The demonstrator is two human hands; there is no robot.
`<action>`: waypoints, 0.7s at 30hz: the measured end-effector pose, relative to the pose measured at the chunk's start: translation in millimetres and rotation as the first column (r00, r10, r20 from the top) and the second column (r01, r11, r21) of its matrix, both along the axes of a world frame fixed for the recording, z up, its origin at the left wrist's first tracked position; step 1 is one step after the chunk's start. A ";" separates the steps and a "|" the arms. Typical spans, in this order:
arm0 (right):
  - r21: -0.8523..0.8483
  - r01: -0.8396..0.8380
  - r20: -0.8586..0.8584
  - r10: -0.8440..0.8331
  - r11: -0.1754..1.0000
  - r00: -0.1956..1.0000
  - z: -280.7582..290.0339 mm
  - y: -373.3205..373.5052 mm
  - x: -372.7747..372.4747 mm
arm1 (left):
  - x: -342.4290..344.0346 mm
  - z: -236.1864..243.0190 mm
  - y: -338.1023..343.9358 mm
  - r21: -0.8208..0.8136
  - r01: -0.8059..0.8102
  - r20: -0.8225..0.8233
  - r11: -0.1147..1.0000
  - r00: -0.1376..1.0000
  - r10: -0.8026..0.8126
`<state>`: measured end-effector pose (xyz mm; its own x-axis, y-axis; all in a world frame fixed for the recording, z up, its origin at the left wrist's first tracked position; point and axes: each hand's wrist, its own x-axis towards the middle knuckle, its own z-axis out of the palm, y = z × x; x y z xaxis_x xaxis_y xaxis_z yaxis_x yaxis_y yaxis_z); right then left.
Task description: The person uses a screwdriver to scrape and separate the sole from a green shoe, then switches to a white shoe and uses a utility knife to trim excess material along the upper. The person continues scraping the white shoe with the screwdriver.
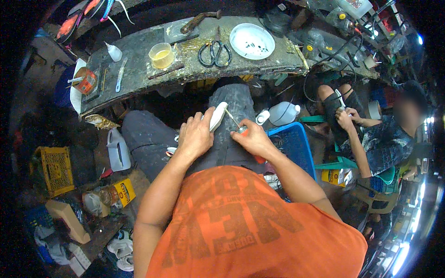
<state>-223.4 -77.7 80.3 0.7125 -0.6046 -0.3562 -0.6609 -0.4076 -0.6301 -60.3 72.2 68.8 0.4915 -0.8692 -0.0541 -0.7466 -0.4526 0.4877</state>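
Observation:
My left hand is wrapped over a white shoe, which I hold above my lap with its tip pointing away from me. Only the end beyond my fingers shows plainly; much of the rest lies under the hand. My right hand grips a thin-shafted hand tool that looks like an awl, with red-orange at its handle. The shaft slants up and left, its tip at the edge of the shoe. Whether the tip goes into the shoe I cannot tell.
Across the front runs a worn workbench with scissors, a white plate, a tub and a hammer. A blue crate stands by my right arm. At the right sits a co-worker holding a white piece.

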 end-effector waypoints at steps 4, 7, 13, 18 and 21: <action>-0.017 -0.039 -0.036 0.038 0.999 0.999 -1.7 -1.2 4.4 | -2.1 -6.6 -2.8 -0.005 0.012 0.005 1.000 1.000 -0.012; -0.023 -0.049 -0.039 0.048 0.999 0.998 -1.4 0.7 6.4 | -1.4 -8.9 -3.6 -0.005 0.007 -0.015 1.000 1.000 -0.007; -0.097 -0.093 -0.066 0.087 0.991 0.994 3.1 9.5 8.7 | 0.3 -8.6 -3.0 0.036 0.016 -0.056 0.999 0.998 -0.014; -0.135 -0.120 -0.087 0.109 0.984 0.990 5.7 13.1 8.6 | 1.5 -9.3 -2.8 0.036 0.018 -0.075 0.999 0.997 -0.016; -0.184 -0.156 -0.071 0.145 0.970 0.987 6.2 15.5 7.7 | 1.9 -8.7 -2.7 0.023 0.009 -0.088 1.000 0.996 -0.007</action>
<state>-215.7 -62.2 86.5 0.7825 -0.5516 -0.2888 -0.6151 -0.6129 -0.4960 -58.3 69.5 60.1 0.4770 -0.8711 -0.1168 -0.7050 -0.4586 0.5411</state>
